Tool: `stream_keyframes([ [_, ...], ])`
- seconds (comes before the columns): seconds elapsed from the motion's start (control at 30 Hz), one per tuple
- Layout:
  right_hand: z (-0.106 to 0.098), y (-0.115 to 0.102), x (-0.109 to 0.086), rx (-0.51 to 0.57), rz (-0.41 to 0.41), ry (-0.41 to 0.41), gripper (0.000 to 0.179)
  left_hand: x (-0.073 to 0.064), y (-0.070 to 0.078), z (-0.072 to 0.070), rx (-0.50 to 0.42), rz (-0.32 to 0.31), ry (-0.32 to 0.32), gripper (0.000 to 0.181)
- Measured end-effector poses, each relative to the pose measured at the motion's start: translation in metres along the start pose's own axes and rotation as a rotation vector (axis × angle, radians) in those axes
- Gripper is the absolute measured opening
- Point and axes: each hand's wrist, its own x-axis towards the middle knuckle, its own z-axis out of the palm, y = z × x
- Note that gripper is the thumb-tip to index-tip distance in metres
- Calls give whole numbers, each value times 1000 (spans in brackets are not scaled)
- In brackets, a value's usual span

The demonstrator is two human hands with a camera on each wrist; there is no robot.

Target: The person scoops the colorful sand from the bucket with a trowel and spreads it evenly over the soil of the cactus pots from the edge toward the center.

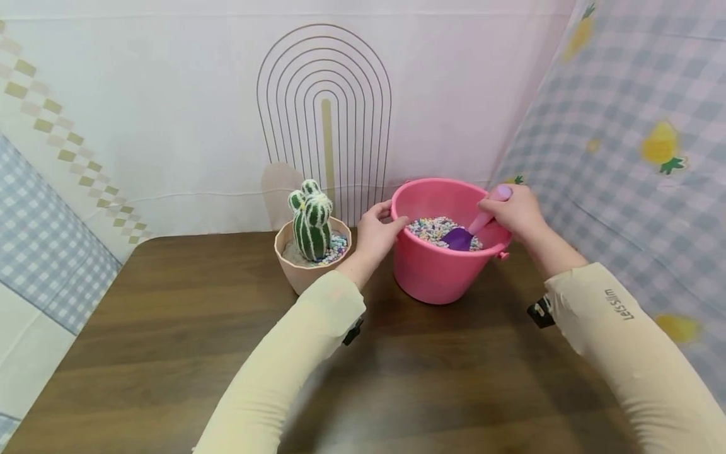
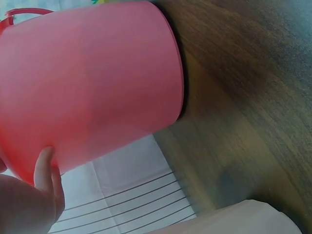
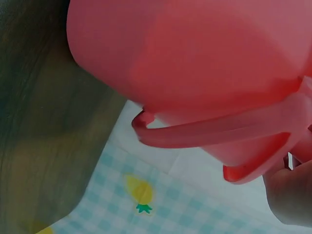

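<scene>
Here's the wide brown worktop (image 1: 198,328), and on it, at the back right, stands the pink bucket (image 1: 437,274); it looks like smooth, slightly springy plastic, light in itself but probably weighty with its load, so the rim or the hanging handle (image 3: 209,131) seems the place to grip; just to its left sits the pale pot (image 1: 300,275), likely stiff, best cupped round its wall; up from it rises the cactus (image 1: 311,236), fuzzy and probably soft; now the left hand (image 1: 379,234), fingers hooked on the bucket's near-left rim, bracing it; over on the right, the right hand (image 1: 516,211) has its fingers wrapped round the scoop (image 1: 481,222), a light, stiff-looking tool held well by that pink grip, its purple blade down inside the bucket; and there, against the blade, lie the pastel pebbles (image 1: 431,229), small, hard-looking, apt to roll and spill!
</scene>
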Motion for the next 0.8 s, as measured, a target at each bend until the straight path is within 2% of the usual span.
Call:
stream_keyframes([
  [0.27,11,-10,-5,233,85,-116,25,-1,0,-1,10,1,11,50],
  [0.5,11,-8,-4,393,142,-109,18,-1,0,1,-1,-3,13,50],
  [0.67,13,-6,-1,483,192,-55,17,-1,0,1,-8,-4,19,50],
  [0.8,15,-7,2,644,228,-41,15,-1,0,1,-15,-16,13,49],
])
